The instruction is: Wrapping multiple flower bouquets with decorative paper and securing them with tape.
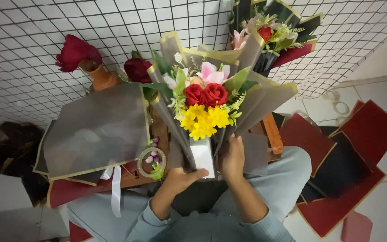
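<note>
I hold a bouquet (204, 105) of two red roses, yellow daisies, pink blooms and greenery, wrapped in grey translucent paper with gold edges. Its white stem wrap (202, 155) points down toward me. My left hand (178, 179) grips the base of the wrap from the left, thumb across the white part. My right hand (233, 159) presses the grey paper against the stems on the right side.
A grey gold-edged sheet (97, 130) lies on a low wooden table (272, 132) at left, with a tape roll (151, 162) and white ribbon (116, 190). A finished bouquet (274, 36) hangs on the wire grid wall. Red and black sheets (346, 157) cover the floor at right.
</note>
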